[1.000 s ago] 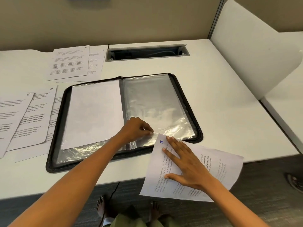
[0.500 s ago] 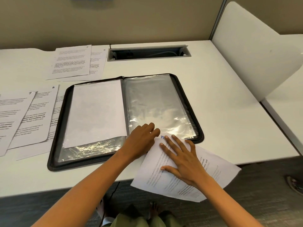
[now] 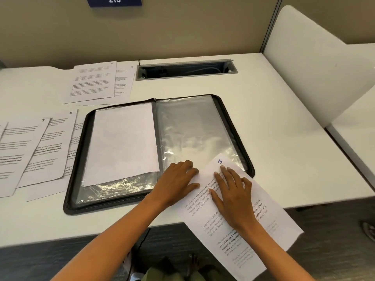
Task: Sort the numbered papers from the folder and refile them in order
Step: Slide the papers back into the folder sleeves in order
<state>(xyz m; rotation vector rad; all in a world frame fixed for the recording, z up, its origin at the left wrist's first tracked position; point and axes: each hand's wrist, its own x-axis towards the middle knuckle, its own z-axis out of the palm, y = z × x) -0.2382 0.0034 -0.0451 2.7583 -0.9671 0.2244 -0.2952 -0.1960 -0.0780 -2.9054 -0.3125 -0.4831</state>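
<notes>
I see a white desk (image 3: pixel 274 122) carrying the open folder (image 3: pixel 81 159), loose numbered sheets (image 3: pixel 30 155) at left, cable tray (image 3: pixel 186 68) behind.

An office cubicle. A white desk (image 3: pixel 263 122) meets a beige fabric partition wall (image 3: pixel 182 31), which carries a blue number plate (image 3: pixel 114 1) reading 213 above the desk. Set into the desk's far edge is a grey cable tray (image 3: pixel 186 68) with wiring inside. A white divider panel (image 3: pixel 316 63) stands at the desk's right end, another white desktop (image 3: pixel 359 122) beyond it.
</notes>
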